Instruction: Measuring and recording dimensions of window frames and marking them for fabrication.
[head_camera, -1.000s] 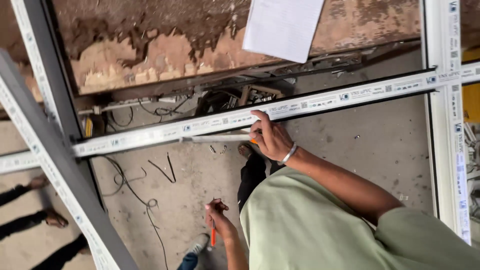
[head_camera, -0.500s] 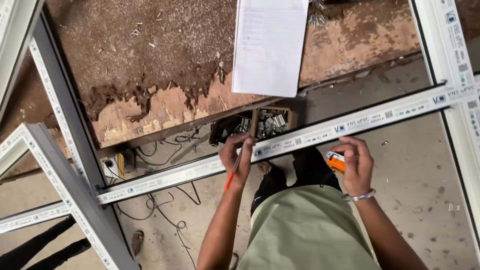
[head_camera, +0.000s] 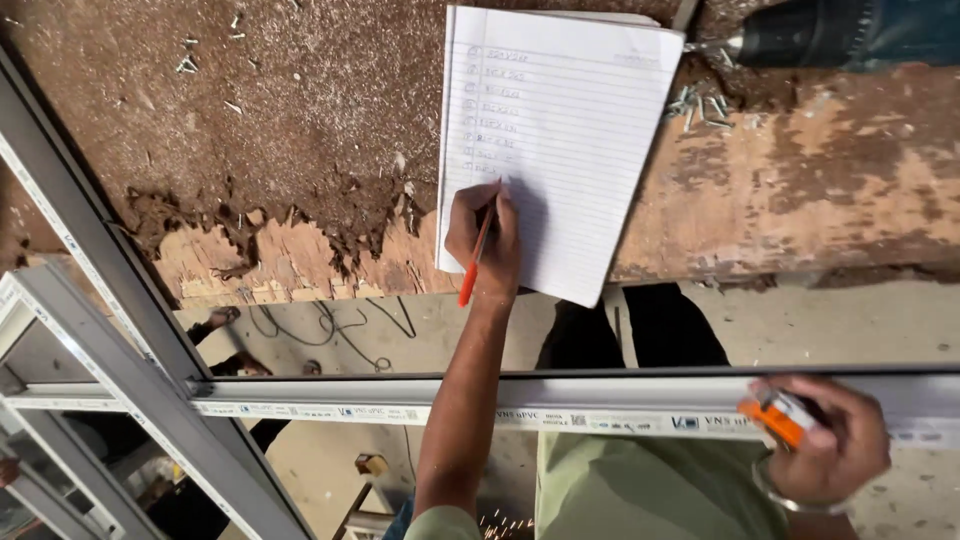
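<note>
Left hand pinching orange pen on lined notebook, right hand closed round orange tape measure

I see a worn wooden bench, its brown top chipped and flaking along the near edge, carrying a lined notepad near the middle. To the far right lie a dark power drill and loose screws, with more scattered screws far left.

Orange pen — white lined notebook — orange tape measure.
</note>
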